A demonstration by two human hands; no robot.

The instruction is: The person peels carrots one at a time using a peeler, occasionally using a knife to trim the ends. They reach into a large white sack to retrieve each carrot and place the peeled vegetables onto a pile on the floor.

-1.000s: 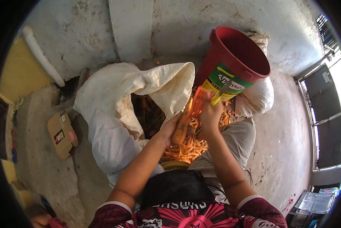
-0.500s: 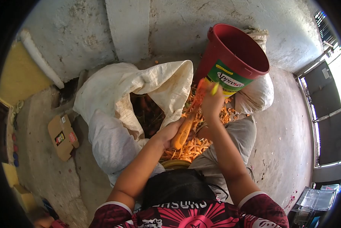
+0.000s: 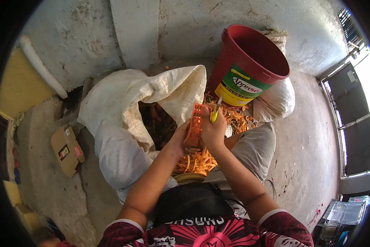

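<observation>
My left hand (image 3: 179,140) is closed around a carrot (image 3: 192,143), mostly hidden by the fingers and the tool over it. An orange plastic tool (image 3: 196,122) with rows of holes, perhaps a peeler, lies against the carrot. My right hand (image 3: 215,131) grips this tool; a small knife (image 3: 214,114) with a yellow handle also sticks up from that fist, blade pointing away from me. Beneath both hands, orange peelings (image 3: 197,162) fill a container whose yellowish rim (image 3: 190,178) shows near my lap.
A white sack (image 3: 110,96) gapes at the left, dark inside. Beyond my hands, a tilted dark red bucket (image 3: 222,68) leans by another white sack (image 3: 275,101). More peelings (image 3: 236,117) lie below it. Flattened cardboard (image 3: 67,151) rests on the floor at left.
The orange tool has come down and toward me, from the carrot's far end to near my left hand. The carrot, plainly visible before, is now mostly covered.
</observation>
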